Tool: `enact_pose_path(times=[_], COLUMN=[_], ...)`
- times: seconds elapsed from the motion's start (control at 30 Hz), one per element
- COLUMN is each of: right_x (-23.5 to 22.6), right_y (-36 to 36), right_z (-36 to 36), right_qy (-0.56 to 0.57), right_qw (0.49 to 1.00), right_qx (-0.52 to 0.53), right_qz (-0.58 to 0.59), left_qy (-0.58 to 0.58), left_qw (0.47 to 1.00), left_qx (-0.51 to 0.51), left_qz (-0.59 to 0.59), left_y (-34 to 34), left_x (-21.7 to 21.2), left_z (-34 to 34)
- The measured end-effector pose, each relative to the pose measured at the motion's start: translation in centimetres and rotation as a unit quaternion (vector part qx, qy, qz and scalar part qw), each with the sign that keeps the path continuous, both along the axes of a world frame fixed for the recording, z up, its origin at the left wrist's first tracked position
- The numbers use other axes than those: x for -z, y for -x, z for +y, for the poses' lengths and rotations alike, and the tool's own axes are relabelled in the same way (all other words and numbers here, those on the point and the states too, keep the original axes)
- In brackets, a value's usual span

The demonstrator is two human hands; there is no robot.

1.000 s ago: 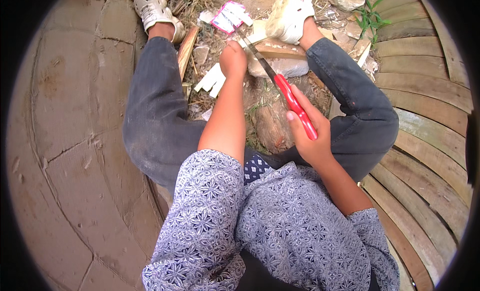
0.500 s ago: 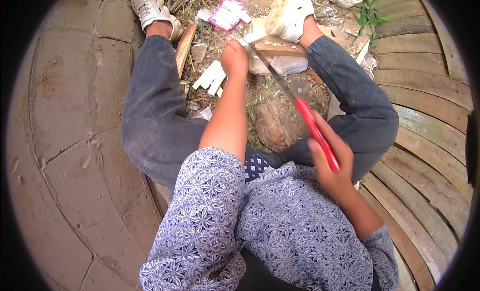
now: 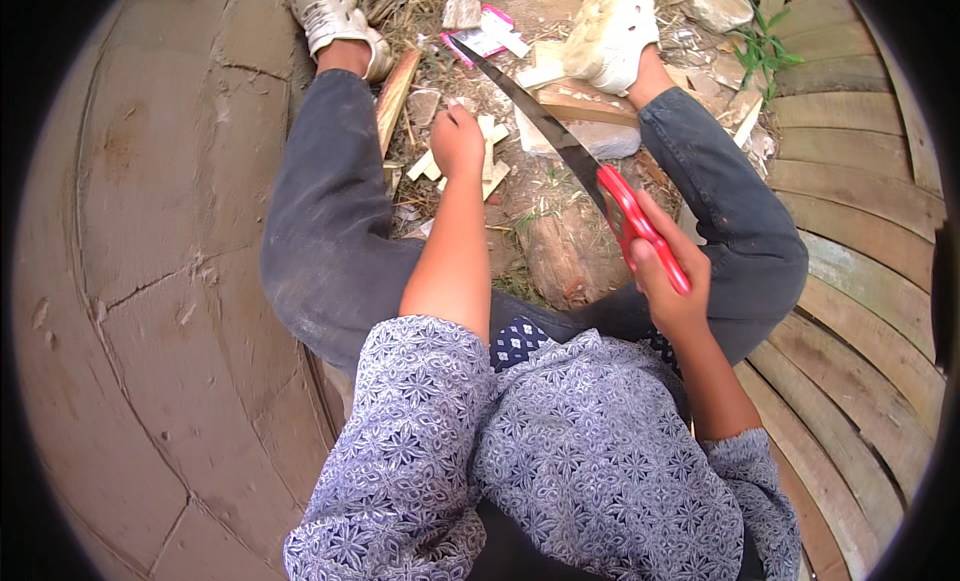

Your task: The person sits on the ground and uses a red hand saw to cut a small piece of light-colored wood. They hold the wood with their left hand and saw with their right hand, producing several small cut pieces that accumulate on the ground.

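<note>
My right hand (image 3: 668, 266) is wrapped round the red handle of a handsaw (image 3: 550, 124). The dark blade slants up to the left, its broad side in view and its tip over a pink and white packet (image 3: 480, 39). Low over a small heap of pale cut wood pieces (image 3: 493, 186) is my left hand (image 3: 458, 141), fingers curled in. Whether it grips a piece is hidden. Under my right shoe (image 3: 605, 41) a pale wood strip (image 3: 540, 76) sticks out, above a wooden piece (image 3: 585, 103) and a whitish stone block (image 3: 590, 136).
A log (image 3: 565, 256) lies between my legs. Along my left leg stands a longer wood stick (image 3: 396, 96). Brown cracked slabs (image 3: 160, 281) cover the left side, wooden slats (image 3: 850, 206) the right. Stones (image 3: 720, 3) and a green plant (image 3: 765, 41) are at the far right.
My left hand has come away from the pale strip by my right shoe, back towards the cut pieces. The saw has lifted off the strip, and its blade has turned to show its broad side.
</note>
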State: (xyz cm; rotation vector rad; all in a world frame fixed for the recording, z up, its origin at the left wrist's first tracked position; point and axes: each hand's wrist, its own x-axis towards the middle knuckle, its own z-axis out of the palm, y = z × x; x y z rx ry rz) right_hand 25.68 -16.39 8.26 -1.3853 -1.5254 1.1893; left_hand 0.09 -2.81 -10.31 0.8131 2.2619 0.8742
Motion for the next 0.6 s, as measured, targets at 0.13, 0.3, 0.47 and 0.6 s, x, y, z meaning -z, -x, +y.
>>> enact_pose_path(times=[0.13, 0.3, 0.47, 0.6], right_x=[-4.9, -8.8, -14.1, -18.4], right_y=[-3.6, -6.6, -9.3, -11.8], right_z=[-2.7, -3.8, -5.4, -8.1], right_qy=[0.042, -0.096, -0.227, -0.304], right_qw=[0.995, 0.982, 0.953, 0.929], right_qx=[0.057, 0.102, 0.149, 0.19], right_qz=[0.065, 0.128, 0.134, 0.092], left_qy=[-0.158, -0.273, -0.185, -0.189], left_qw=[0.985, 0.943, 0.97, 0.948], left_qx=[0.011, 0.178, 0.159, 0.254], left_qz=[0.067, -0.072, -0.013, 0.016], left_y=[-2.8, -5.6, -4.8, -4.2], left_x=[1.4, -0.8, -0.6, -3.3], left_z=[0.5, 2.7, 3.3, 3.3])
